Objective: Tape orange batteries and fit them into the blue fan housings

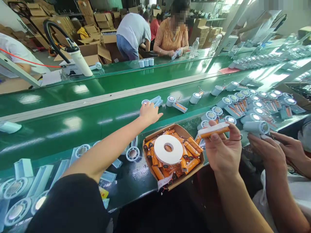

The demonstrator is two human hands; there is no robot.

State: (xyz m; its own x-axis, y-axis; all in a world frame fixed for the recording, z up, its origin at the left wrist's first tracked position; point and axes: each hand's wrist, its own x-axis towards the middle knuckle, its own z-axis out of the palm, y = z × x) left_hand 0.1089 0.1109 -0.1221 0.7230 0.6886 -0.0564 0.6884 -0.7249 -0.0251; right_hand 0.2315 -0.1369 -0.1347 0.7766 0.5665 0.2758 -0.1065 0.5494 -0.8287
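Note:
My left hand (149, 114) reaches out over the green belt, palm down with the thumb stretched out to the side. Its fingertips are at a light blue plastic housing (156, 101) with a round end; whether they touch it I cannot tell. In my right hand (224, 150) is an orange battery pack (217, 131), pinched between thumb and fingers, with a white strip along its top and a thin dark wire trailing. Between my arms a cardboard box (148, 163) holds many orange battery packs (191, 147), and a white roll of tape (161, 155) lies on them.
More blue housings stand at the left (18, 212) and right (255, 111); several ride the green belt (73, 124). Close on my right, a co-worker's hands (269, 152) hold a housing. Across the line a person in orange (167, 38) handles a part. Water bottles (194, 48) stand there.

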